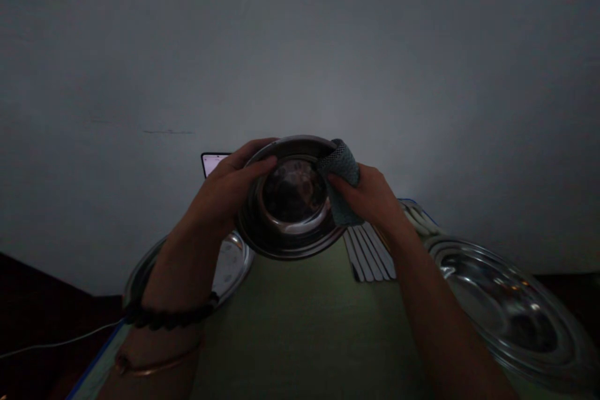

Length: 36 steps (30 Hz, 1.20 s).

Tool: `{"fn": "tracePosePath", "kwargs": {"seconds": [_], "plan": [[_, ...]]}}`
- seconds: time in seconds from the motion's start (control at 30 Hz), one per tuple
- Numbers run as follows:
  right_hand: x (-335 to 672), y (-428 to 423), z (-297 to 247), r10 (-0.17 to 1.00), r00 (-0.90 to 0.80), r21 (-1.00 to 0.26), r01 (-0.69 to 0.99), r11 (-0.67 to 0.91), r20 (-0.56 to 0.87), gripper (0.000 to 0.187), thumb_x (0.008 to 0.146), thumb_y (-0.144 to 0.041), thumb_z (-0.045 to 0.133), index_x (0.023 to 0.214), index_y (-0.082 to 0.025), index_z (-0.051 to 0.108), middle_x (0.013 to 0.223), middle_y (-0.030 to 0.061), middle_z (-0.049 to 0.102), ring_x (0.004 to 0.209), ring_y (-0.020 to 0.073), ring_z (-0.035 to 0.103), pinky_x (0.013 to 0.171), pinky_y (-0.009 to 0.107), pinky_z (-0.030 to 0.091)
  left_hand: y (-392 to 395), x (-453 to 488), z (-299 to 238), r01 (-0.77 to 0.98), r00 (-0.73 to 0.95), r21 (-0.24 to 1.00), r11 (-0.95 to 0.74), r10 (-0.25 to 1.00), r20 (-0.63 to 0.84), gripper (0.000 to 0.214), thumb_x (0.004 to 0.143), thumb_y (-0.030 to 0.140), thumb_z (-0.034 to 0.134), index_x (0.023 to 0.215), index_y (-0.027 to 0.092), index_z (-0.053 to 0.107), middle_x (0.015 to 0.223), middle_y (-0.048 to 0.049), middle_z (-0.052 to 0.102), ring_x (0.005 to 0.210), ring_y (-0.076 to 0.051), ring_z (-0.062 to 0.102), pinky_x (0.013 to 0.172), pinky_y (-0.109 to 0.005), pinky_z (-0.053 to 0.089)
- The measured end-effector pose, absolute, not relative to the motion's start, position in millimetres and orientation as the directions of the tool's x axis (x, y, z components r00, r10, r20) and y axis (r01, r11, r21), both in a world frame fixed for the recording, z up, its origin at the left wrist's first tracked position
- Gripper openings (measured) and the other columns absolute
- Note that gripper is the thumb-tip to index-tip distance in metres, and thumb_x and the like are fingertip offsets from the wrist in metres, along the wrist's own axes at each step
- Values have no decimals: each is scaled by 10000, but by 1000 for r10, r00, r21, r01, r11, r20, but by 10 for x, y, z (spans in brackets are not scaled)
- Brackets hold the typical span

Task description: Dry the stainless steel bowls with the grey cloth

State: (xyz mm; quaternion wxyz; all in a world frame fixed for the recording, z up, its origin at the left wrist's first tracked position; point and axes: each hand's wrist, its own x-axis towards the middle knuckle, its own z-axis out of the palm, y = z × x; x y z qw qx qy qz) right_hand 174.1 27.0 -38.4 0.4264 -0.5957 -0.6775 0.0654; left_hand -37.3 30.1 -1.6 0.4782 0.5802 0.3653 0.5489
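A round stainless steel basin [295, 225] is held up above the table, tilted so its shiny inside faces me. My left hand [229, 181] grips its left rim, thumb over the inside wall and fingers behind. On the opposite side, my right hand [360, 190] is closed on a grey-green cloth [344, 165], which is folded over the basin's right rim. The right fingers behind the cloth are hidden. Below my left forearm a second metal dish [234, 262] lies on the table, partly covered by the arm.
Several metal basins [506, 306] seem stacked at the right. Flat striped pieces [370, 253] lie behind my right forearm, near pale items [419, 219] by the wall. A phone [213, 162] with a lit screen stands behind my left hand. The green tabletop [300, 319] meets a grey wall [300, 44].
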Motion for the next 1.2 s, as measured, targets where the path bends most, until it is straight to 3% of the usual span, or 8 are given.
{"fn": "tracePosePath", "kwargs": {"seconds": [0.2,0.43,0.73,1.2], "plan": [[1745,271,-387,862,68,-587,759,282,502,283,816,-410,545,848,-168,689,828,110,718,730,225,647,612,320,425,306,-378,-29,-75,162,953,-295,939,304,301,723,289,701,1021,251,691,832,-8,700,765,-179,661,747,-317,544],[1740,271,-377,864,58,-594,749,294,501,279,813,-398,549,854,-161,688,817,107,713,723,218,643,623,322,431,309,-372,-29,-92,168,954,-285,940,297,258,717,278,713,973,253,713,826,-2,708,736,-163,659,683,-271,543],[1735,264,-364,868,56,-587,758,286,494,287,814,-403,551,865,-156,686,820,107,709,737,232,645,639,331,433,304,-374,-33,-49,185,951,-306,933,310,260,730,306,711,985,261,716,821,0,708,802,-183,665,759,-293,540],[1755,274,-376,843,63,-588,745,317,534,254,798,-394,571,811,-165,682,748,81,690,665,201,611,608,318,408,351,-335,-60,-151,166,931,-332,920,356,194,710,193,700,901,201,727,709,-29,682,725,-191,667,658,-288,549]]}}
